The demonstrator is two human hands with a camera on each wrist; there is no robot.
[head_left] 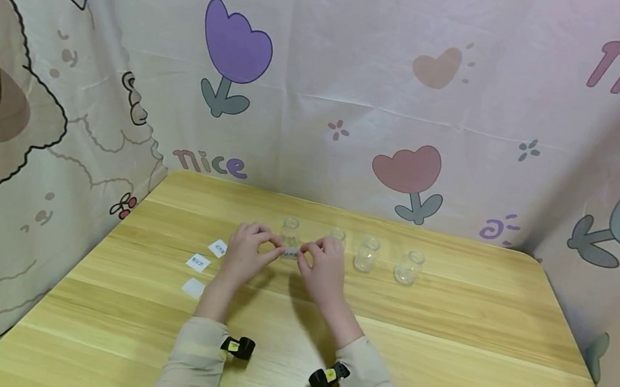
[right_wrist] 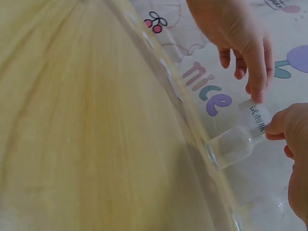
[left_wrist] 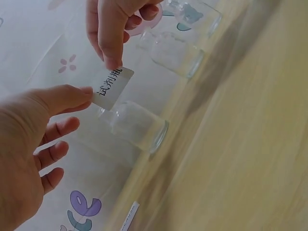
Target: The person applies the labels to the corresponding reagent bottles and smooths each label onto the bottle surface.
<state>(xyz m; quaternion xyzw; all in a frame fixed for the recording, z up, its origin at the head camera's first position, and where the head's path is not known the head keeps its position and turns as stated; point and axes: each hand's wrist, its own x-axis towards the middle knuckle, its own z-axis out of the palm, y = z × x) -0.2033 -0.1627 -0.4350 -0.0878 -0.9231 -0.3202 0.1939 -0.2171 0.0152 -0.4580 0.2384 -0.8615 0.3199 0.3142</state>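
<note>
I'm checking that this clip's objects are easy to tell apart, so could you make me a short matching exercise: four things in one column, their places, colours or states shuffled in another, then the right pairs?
Things
1. Table
2. Held label
3. Glass jars
4. Loose white labels

Places, colours, states
A. Clear, standing in a row
B. Lying to the left of the left hand
C. Yellowish, with wood grain
D. Pinched by both the left hand and the right hand

Pairs: 1-C, 2-D, 3-A, 4-B
</note>
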